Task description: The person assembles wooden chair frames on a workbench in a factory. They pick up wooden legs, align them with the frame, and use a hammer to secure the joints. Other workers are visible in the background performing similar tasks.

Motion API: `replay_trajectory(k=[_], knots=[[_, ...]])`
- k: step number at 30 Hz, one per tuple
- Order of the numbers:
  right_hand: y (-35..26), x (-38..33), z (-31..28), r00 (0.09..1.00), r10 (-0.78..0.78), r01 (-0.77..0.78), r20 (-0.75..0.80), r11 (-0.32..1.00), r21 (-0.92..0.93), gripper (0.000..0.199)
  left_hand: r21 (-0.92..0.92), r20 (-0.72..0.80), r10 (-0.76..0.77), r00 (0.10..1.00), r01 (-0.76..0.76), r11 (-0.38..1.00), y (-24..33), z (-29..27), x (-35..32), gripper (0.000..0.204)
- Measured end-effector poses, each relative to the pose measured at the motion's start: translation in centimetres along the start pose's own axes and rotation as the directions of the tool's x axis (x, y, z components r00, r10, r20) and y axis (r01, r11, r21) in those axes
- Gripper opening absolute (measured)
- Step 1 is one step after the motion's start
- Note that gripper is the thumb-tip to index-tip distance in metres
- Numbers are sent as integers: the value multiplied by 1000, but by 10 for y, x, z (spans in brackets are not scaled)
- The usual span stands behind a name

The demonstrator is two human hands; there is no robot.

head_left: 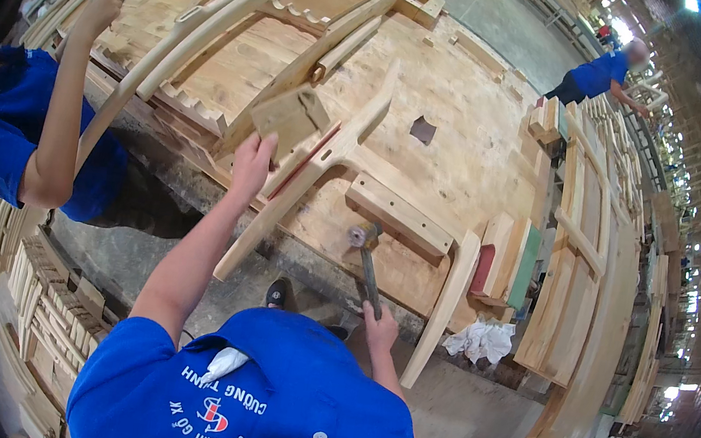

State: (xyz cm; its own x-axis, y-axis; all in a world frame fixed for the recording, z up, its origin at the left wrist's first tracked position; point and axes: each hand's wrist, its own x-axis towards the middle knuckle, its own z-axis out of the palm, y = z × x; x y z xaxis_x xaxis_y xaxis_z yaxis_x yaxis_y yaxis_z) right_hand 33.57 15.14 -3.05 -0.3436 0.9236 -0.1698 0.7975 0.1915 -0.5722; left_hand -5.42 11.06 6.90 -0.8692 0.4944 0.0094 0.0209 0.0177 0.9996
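My left hand (251,164) grips a flat wooden block (289,117), held against a long curved wooden leg (323,160) that lies across the plywood workbench (464,137). The leg joins a short cross rail (398,216) and a second curved leg (445,303) that hangs over the bench's front edge. Lower down, my right hand (379,324) is closed around the handle of a hammer (363,239). Its metal head sits just in front of the cross rail, near the bench edge.
A person in a blue shirt (31,139) stands at the left with a raised hand (100,7) on curved wooden parts (200,20). Another person (602,73) works at the far right. Stacked boards (574,270), small blocks (503,262), a white rag (482,340) and parts (48,297) surround me.
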Motion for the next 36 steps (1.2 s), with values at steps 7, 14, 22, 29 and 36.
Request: replay_trajectory(k=[7, 14, 22, 29, 36], knots=[[-21, 26, -8, 991, -133, 131, 7, 957, -258, 42, -36, 33, 72, 997, -71, 997, 18, 23, 12, 30], [-22, 24, 18, 972, -205, 189, -111, 971, -144, 37, -9, 70, 75, 995, -75, 997, 1, 27, 7, 28], [-9, 17, -43, 886, -211, 129, -413, 968, -217, 39, 268, 113, 126, 986, -153, 951, 15, 12, 22, 33], [57, -27, -78, 860, 422, -446, -288, 895, -20, 81, 547, 259, 154, 953, -277, 790, 42, 17, 45, 37], [73, -28, -77, 885, 344, -340, -314, 938, 67, 82, 746, 412, 121, 903, -411, 523, 33, 51, 61, 38]])
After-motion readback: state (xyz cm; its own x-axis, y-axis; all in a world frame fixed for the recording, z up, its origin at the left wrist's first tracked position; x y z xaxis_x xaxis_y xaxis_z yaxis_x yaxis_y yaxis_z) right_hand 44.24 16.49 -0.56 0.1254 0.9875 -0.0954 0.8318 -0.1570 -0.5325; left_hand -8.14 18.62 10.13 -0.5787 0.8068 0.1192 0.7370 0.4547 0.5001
